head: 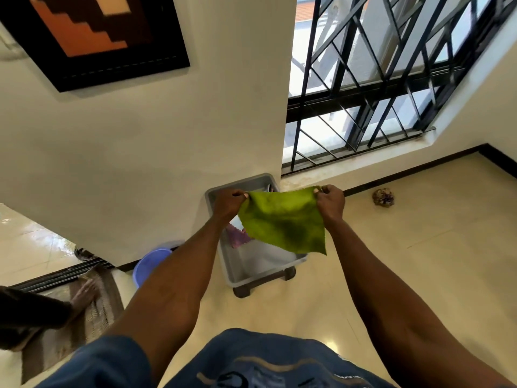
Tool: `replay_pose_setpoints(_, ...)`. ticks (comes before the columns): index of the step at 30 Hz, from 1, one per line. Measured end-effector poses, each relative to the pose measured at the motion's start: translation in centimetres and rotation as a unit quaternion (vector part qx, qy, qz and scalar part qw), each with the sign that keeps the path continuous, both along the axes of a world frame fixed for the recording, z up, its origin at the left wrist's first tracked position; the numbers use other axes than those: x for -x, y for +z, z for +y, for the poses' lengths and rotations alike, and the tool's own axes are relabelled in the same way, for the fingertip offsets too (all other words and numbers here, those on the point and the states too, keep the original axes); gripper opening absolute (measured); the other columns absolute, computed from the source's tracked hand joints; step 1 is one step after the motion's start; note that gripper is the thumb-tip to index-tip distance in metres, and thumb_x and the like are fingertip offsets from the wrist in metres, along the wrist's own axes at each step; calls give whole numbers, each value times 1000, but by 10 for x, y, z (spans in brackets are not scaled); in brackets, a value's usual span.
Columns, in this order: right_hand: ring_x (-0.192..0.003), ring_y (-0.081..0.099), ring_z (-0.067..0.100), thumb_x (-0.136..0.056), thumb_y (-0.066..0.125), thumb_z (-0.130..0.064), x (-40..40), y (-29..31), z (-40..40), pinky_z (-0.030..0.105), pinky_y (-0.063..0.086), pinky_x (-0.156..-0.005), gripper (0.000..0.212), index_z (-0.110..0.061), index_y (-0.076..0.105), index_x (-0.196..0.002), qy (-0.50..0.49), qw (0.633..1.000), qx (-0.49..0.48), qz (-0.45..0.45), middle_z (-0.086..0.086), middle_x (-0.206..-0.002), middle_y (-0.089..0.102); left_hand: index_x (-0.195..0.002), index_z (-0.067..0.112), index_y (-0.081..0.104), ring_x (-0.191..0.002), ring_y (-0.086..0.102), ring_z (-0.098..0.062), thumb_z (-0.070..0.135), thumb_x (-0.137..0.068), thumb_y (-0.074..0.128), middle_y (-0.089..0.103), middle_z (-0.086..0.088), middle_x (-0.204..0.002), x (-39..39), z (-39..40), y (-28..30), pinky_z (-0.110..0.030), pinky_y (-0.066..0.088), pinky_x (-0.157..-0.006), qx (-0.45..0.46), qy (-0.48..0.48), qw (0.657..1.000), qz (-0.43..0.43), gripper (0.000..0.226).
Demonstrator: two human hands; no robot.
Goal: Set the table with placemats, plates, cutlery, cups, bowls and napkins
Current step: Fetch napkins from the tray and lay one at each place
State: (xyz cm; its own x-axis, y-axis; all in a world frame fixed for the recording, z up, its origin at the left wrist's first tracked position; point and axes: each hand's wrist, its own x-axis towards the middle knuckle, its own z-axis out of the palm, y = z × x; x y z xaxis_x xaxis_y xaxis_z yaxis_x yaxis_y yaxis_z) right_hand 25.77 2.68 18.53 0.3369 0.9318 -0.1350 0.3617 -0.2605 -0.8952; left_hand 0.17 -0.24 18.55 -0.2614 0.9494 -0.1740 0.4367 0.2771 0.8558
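Observation:
A green cloth napkin [282, 221] hangs spread between my two hands above a grey plastic bin [246, 271] on the floor. My left hand [228, 204] pinches the napkin's upper left corner. At the upper right corner my right hand [330, 201] pinches it too. The lower edge of the napkin droops toward me over the bin. Inside the bin a purple patterned cloth [237, 238] shows under my left forearm; the rest of the bin's contents are hidden.
The bin stands on small wheels against a cream wall, beside a barred window [377, 79]. A blue plastic basin [148, 266] lies left of the bin. Another person's foot [84, 295] rests on a striped mat at the left. A small crumpled object [383, 197] lies on the tiled floor.

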Motion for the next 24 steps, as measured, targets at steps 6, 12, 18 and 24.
replay_pose_setpoints(6,-93,65,29,-85,65,-7,26,-31,-32,35,52,-79,16,-2,69,-100,-128,986,72,83,13,-97,68,-89,3,69,-83,56,-16,14,-83,75,61,-7,-87,-22,-12,-30,-32,43,-67,117,172,971,-116,13)
replay_pose_setpoints(12,-92,60,24,-93,56,-7,40,-49,-61,33,49,-87,10,-7,62,-101,-230,960,111,117,11,-104,65,-129,-3,56,-106,62,-31,9,-94,55,62,-13,-118,-28,-33,-48,-34,50,-81,201,174,961,-75,37)
replay_pose_setpoints(18,-88,57,19,-96,54,-5,25,-50,-67,26,46,-78,7,-11,56,-99,-263,956,81,98,5,-97,59,-112,-10,66,-112,61,-38,10,-94,53,65,-24,-119,-11,-30,-52,-36,46,-91,131,114,981,84,30)
replay_pose_setpoints(24,-90,56,19,-96,56,-8,24,-52,-65,30,47,-82,10,-7,58,-105,-273,952,105,95,5,-99,58,-80,5,70,-80,63,-27,22,-75,84,69,-13,-85,-5,-34,-49,-40,57,-74,172,-27,979,-106,22)
